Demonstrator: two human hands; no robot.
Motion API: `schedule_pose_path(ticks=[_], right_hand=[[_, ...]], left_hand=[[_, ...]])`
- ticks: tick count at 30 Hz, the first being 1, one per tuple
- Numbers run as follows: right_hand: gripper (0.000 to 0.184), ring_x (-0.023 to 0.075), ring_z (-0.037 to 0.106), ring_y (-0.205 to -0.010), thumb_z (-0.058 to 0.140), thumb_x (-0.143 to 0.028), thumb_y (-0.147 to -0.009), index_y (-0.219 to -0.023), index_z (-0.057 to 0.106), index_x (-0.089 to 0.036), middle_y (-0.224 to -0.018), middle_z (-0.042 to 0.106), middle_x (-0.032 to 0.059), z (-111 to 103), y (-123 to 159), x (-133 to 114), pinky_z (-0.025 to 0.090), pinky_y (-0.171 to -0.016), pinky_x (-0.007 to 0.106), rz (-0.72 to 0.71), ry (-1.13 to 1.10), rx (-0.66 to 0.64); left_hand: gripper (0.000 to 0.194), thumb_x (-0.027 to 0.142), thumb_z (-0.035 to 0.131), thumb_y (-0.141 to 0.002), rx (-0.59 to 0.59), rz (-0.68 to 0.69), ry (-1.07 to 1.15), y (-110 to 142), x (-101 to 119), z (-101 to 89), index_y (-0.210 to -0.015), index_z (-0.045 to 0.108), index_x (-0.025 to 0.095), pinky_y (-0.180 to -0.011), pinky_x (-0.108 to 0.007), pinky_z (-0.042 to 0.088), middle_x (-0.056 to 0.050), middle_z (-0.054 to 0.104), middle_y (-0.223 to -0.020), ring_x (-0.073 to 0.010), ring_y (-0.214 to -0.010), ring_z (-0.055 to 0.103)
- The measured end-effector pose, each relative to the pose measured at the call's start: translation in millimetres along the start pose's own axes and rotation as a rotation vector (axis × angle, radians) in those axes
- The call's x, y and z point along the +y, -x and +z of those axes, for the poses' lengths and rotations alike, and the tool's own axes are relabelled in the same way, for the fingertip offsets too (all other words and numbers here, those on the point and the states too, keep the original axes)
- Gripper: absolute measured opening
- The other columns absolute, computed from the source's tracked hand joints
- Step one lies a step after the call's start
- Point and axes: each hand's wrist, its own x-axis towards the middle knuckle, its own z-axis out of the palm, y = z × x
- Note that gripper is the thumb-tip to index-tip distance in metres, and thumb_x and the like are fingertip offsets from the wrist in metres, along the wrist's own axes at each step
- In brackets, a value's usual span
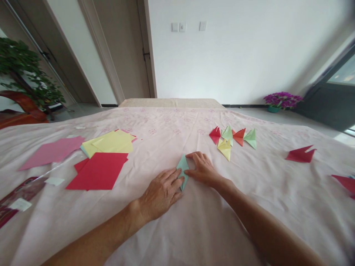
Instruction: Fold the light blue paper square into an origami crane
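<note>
A pale blue-green folded paper (182, 162), narrow and diamond-shaped, lies flat on the cloth in front of me. My left hand (163, 190) rests over its lower left side, fingers spread and pressing on the paper. At the right edge, my right hand (202, 169) touches it with forefinger near the top point and thumb near the middle, the two apart. Part of the paper is hidden under the left fingers.
The table wears a pale pink cloth (155, 144). Left are red sheets (97, 171), yellow sheets (113, 142), pink sheets (52, 149) and a clear plastic wrapper (36, 184). Right are several small folded papers (224, 147), a dark red folded paper (301, 154) and another (345, 183).
</note>
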Motion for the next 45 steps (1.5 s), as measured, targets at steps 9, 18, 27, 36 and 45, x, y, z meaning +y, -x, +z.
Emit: schedule_pose_path(ticks=[9, 18, 27, 36, 45], right_hand=[[0.028, 0.0266, 0.046, -0.107, 0.049, -0.022, -0.086, -0.113, 0.054, -0.024, -0.118, 0.054, 0.0079, 8, 1, -7, 0.036, -0.092, 0.042, 0.037, 0.047, 0.069], [0.033, 0.0240, 0.051, -0.110, 0.047, -0.023, -0.091, -0.122, 0.055, -0.022, -0.121, 0.059, 0.0086, 0, 10, -16, 0.041, -0.095, 0.039, 0.045, 0.021, 0.179], [0.042, 0.0241, 0.031, -0.139, 0.041, -0.021, -0.095, -0.135, 0.049, -0.015, -0.142, 0.048, 0.0092, 11, 27, -30, 0.018, -0.116, 0.048, -0.353, 0.199, 0.061], [0.052, 0.0233, 0.026, -0.141, 0.043, -0.033, -0.097, -0.147, 0.032, -0.022, -0.150, 0.035, 0.0083, 15, 33, -14, 0.017, -0.117, 0.048, -0.367, 0.191, 0.058], [0.050, 0.0180, 0.033, -0.138, 0.027, -0.029, -0.101, -0.150, 0.020, -0.025, -0.149, 0.038, 0.0067, 5, 28, 3, 0.025, -0.115, 0.046, -0.278, -0.029, 0.032]], left_hand=[[0.040, 0.044, 0.052, -0.090, -0.116, -0.103, 0.018, 2, -2, -5.9, -0.124, 0.051, 0.024, -0.112, -0.054, 0.024, -0.012, 0.041, -0.147, -0.0293, -0.138, 0.032], [0.049, 0.049, 0.048, -0.090, -0.143, -0.101, 0.058, 8, -5, -3.8, -0.133, 0.045, 0.025, -0.114, -0.054, 0.017, -0.011, 0.032, -0.152, -0.0272, -0.143, 0.022], [0.046, 0.040, 0.052, -0.090, -0.058, -0.056, -0.013, 6, 3, 0.1, -0.130, 0.046, 0.018, -0.113, -0.049, 0.026, -0.016, 0.042, -0.146, -0.0265, -0.139, 0.033], [0.045, 0.038, 0.053, -0.089, -0.106, 0.000, -0.014, 9, 1, -4.6, -0.128, 0.047, 0.016, -0.115, -0.049, 0.024, -0.016, 0.040, -0.147, -0.0282, -0.140, 0.030], [0.042, 0.036, 0.057, -0.088, -0.103, 0.028, 0.038, 4, 0, -9.7, -0.125, 0.048, 0.018, -0.114, -0.045, 0.027, -0.013, 0.045, -0.143, -0.0269, -0.136, 0.036]])
